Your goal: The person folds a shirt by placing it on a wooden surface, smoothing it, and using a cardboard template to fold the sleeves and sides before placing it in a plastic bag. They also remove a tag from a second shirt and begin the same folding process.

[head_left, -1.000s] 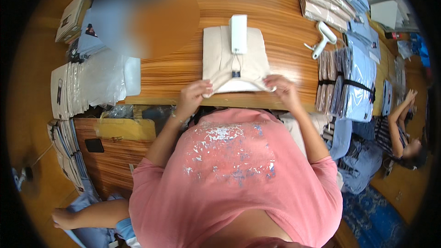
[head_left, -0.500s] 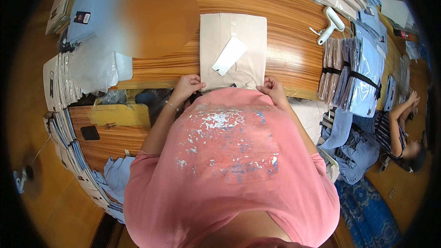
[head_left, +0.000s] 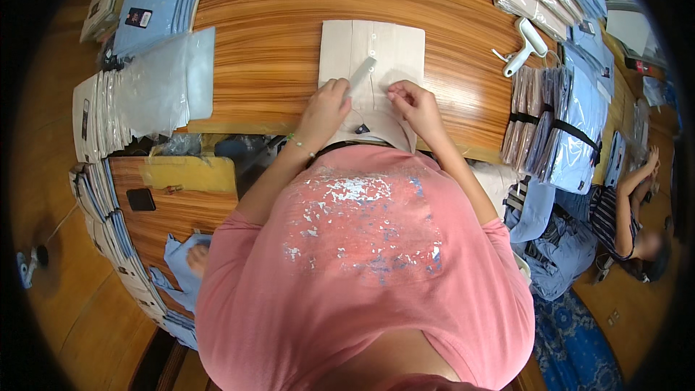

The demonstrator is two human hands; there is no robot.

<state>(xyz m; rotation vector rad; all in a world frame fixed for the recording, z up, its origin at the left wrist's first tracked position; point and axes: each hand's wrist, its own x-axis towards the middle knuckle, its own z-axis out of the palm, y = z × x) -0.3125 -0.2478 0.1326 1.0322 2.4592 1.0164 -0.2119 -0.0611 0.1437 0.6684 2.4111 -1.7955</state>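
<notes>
A folded beige shirt [head_left: 391, 51] lies on the wooden table in front of me, its buttoned placket facing up. My left hand [head_left: 326, 114] rests over its left side, fingers closed on the lower end of a hang tag [head_left: 364, 71]. The tag is tilted up and shows as a narrow grey-white strip. A thin string loops below it toward a small dark piece [head_left: 362, 129] near the shirt's lower edge. Over the right side of the shirt, my right hand [head_left: 416, 105] has its thumb and fingertips drawn together; anything between them is too small to make out.
Clear plastic bags [head_left: 163, 87] and packed shirts [head_left: 159, 7] stand at the left. A white lint roller [head_left: 527, 47] lies near bundled, bagged shirts [head_left: 572, 127] on the right. Another person's hand [head_left: 197, 257] touches blue cloth at lower left; someone in stripes [head_left: 612, 221] is at far right.
Both hands have moved up from the shirt's lower corners over its front. My left hand has taken hold of the hang tag and tilted it up. Another person's hand has appeared at lower left.
</notes>
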